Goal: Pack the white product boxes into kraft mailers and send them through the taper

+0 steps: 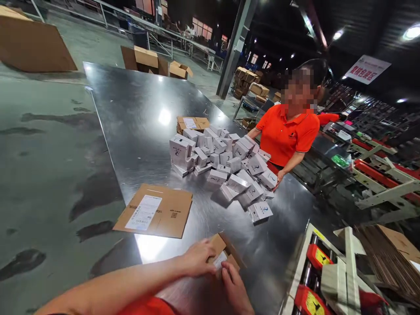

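My left hand (197,258) rests its fingers on top of a small brown cardboard box (223,253) at the near edge of the steel table (138,113). From below, my right hand (233,288) pinches the same box at its white label. A heap of small white boxes (226,164) lies in the middle of the table, well beyond my hands.
A flattened carton with a shipping label (154,212) lies to the left of my hands, another carton (193,124) behind the heap. A person in an orange shirt (288,133) stands at the far side, one hand on the white boxes. Red-and-cream taping machines (331,271) stand to my right.
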`<state>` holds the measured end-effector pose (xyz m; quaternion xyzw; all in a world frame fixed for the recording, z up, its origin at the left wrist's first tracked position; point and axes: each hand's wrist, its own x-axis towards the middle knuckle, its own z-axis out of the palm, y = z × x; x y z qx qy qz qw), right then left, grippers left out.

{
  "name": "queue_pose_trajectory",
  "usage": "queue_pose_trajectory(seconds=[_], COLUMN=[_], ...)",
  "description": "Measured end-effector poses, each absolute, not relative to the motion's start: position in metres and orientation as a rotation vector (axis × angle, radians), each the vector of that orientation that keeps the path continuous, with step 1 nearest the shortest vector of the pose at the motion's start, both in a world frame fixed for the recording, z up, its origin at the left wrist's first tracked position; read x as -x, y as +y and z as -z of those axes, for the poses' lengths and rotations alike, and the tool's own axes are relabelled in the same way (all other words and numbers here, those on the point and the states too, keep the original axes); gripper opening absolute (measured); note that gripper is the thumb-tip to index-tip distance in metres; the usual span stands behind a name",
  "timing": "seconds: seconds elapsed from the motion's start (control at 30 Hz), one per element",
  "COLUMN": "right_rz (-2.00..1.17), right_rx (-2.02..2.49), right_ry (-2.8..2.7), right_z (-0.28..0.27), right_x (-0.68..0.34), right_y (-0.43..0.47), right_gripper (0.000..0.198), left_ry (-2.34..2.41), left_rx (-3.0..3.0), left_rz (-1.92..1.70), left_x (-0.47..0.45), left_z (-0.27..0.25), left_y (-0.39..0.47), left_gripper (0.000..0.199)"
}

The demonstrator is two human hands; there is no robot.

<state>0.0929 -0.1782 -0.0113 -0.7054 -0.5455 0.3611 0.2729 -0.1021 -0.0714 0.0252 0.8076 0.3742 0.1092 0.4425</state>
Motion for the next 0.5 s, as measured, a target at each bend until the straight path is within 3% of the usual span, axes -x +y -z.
queue_pose_trajectory(seconds=[0.1, 0.17, 0.33, 0.5], right_rz=[-0.59, -0.321, -0.325, -0.141], right_rx=[1.964, 2.045, 2.226, 2.291], right_ry=[-1.392, -1.431, -1.852, -1.82], right_z=[-0.002, -0.003, 0.033, 0.068], right_x=[-0.115, -0.119, -0.097, -0.076], right_y=[-0.185, -0.19, -0.214, -0.232], right_gripper=[0.064, 0.064, 0.052, 0.052], left_ry=[1.187, 1.278, 1.137, 1.046], left_rx=[-1.867, -1.788, -1.808, -1.811], left_rz=[-0.239, -0.275, -0.388, -0.423], left_x=[0.087, 0.082, 0.089, 0.1], left_z=[-0.01, 0.006, 0.035, 0.045], left_y=[-0.055, -0.052, -0.056, -0.057], left_gripper=[0.089, 0.105, 0.1, 0.07])
